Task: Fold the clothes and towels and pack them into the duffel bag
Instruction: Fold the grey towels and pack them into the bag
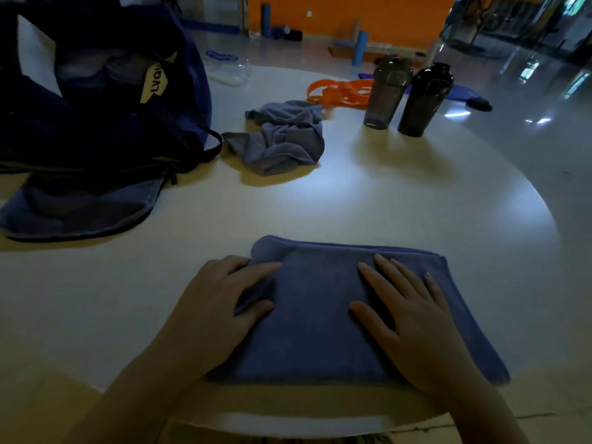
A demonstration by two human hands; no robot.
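A folded blue towel [320, 315] lies flat on the near part of the round white worktop [384, 200], close to its front edge, with both of the person's hands on it. The left hand [221, 302] sits at the towel's left edge with its fingers curled over and around that edge, the cloth bunching slightly between thumb and fingers, so it grips the fold there. The right hand [413, 318] lies palm down on the right half of the towel, its fingers straight and a little spread, pressing the cloth flat and holding nothing. At the far left of the worktop stands a dark navy duffel bag [105, 123], its top gaping open and a pale tag with dark letters hanging near the opening; a flap of the bag spreads out flat toward the viewer. Just right of the bag, touching or nearly touching its strap, lies a crumpled grey-blue garment [285, 139], unfolded. Behind it is an orange band [339, 91] in loose loops, and beside that stand two dark shaker bottles [407, 97] upright, close together. A clear plastic container [230, 68] sits at the far edge behind the bag. Beyond the worktop the floor is shiny, and an orange wall [352, 11] rises at the back.
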